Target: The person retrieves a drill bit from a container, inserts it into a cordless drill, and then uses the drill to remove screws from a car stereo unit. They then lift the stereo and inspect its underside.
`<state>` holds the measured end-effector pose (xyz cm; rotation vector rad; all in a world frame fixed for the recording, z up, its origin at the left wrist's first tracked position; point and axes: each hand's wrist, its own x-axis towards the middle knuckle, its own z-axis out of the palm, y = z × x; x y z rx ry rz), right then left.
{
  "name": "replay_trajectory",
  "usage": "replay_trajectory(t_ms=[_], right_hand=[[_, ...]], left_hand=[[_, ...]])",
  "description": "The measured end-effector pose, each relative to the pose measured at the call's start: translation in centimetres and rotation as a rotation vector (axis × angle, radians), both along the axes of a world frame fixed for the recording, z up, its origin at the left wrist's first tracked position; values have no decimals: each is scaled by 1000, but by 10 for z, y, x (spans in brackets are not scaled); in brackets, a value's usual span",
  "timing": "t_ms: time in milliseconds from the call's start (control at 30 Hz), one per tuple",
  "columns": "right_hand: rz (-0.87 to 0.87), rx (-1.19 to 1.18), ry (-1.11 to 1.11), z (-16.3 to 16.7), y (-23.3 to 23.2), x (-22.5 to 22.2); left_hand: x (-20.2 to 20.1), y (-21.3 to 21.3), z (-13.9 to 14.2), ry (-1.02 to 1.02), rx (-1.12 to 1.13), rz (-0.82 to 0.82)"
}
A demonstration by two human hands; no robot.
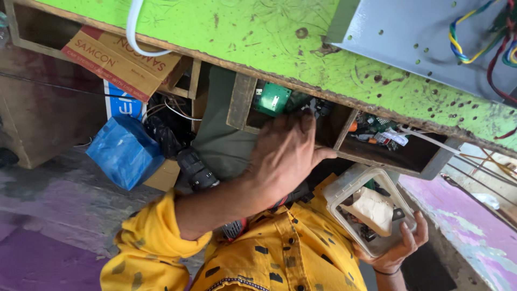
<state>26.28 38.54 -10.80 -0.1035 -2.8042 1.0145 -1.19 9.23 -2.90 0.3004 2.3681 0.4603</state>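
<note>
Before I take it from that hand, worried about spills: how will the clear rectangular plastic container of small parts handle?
The clear rectangular plastic container probably flexes, its walls looking thin. Its loose parts and folded paper may slide if tilted. The hand grips one end from beneath, so the far end could dip.

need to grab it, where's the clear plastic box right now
In the head view it sits lower right: the clear plastic box is held from beneath by one hand, just below the open wooden drawer under the green bench.

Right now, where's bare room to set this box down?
Green top is bare between white cable and grey panel. Purple floor beside blue bag too. Drawer around left hand is crowded; right hand holds box.
</note>
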Motion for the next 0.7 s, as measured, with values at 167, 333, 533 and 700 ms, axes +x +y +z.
replay_trajectory(t_ms=[167,333,533,700], right_hand=[[11,15,-8,5,0,-2],[15,81,-40,10,-4,-5],[28,91,-20,11,-5,-9],[21,77,-27,12,-5,-7]], left_hand=[[-23,-4,-27,218,-168,-21],[-31,0,-50,361,-243,-34],[-7,13,-18,6,-126,-214],[-1,23,-7,143,-91,-278]])
